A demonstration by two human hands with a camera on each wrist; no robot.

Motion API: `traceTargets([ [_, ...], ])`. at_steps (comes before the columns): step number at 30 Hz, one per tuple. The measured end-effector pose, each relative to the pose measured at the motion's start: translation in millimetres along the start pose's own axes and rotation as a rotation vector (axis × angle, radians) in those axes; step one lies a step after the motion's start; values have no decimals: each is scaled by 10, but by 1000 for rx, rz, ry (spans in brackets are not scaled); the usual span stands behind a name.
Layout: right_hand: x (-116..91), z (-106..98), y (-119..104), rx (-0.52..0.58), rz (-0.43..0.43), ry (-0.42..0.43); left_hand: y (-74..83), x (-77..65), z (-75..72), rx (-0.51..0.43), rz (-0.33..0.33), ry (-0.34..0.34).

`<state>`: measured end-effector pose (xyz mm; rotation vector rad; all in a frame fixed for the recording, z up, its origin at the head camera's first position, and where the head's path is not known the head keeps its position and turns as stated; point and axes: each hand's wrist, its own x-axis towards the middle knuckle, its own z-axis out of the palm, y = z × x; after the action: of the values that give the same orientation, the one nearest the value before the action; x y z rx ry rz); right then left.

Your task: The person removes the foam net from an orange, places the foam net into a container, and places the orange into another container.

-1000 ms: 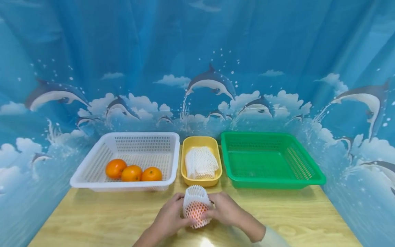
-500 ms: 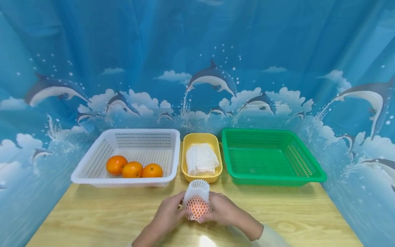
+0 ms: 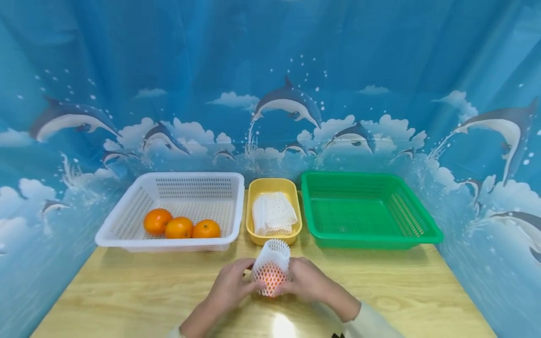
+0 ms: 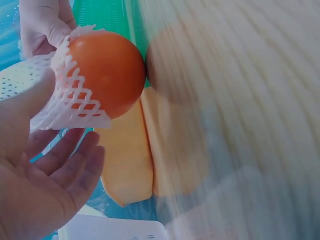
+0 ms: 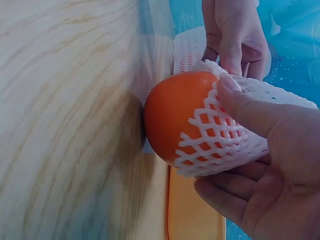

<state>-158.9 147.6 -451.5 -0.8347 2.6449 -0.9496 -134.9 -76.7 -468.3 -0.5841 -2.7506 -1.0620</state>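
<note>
A white foam net sleeve (image 4: pixel 80 100) covers part of an orange (image 4: pixel 117 70); the fruit's lower side shows bare in both wrist views. In the head view the pair stands upright in front of the yellow bin, with the sleeve's loose top (image 3: pixel 274 251) rising above the fruit. From the left, my left hand (image 3: pixel 230 286) pinches the sleeve between thumb and fingers. My right hand (image 3: pixel 308 280) grips it from the opposite side, thumb (image 5: pixel 245 102) on the mesh and fingers curled beneath. The orange's underside touches the wooden table (image 5: pixel 65 110).
Farther back stands a white basket (image 3: pixel 105 238) with 3 oranges (image 3: pixel 179 228) along its front. Beside it, a yellow bin (image 3: pixel 253 237) contains white foam nets (image 3: pixel 275 213). A green basket (image 3: pixel 376 241) is at the right. Behind them hangs a dolphin-print curtain (image 3: pixel 190 56).
The head view has tilted slightly, so the baskets sit higher in it. Both hands keep hold of the sleeved orange, and the sleeve's top leans a little more to the right.
</note>
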Motion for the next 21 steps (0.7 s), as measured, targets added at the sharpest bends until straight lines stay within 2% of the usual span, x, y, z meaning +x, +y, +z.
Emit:
traceTargets([
  [6,-7,-59,-1,10,5,24,1,17,24,-24,9,-30],
  [12,10,-95,-12,12,-12,46,-20,30,48,-69,-30,-79],
  [16,4,-89,-5,24,-16,51,-14,29,51,-64,-10,-113],
  [18,2,-82,0,32,-13,54,-11,34,47,-61,2,-119],
  [21,6,-70,11,44,-13,63,-13,39,38,-82,-17,-120],
])
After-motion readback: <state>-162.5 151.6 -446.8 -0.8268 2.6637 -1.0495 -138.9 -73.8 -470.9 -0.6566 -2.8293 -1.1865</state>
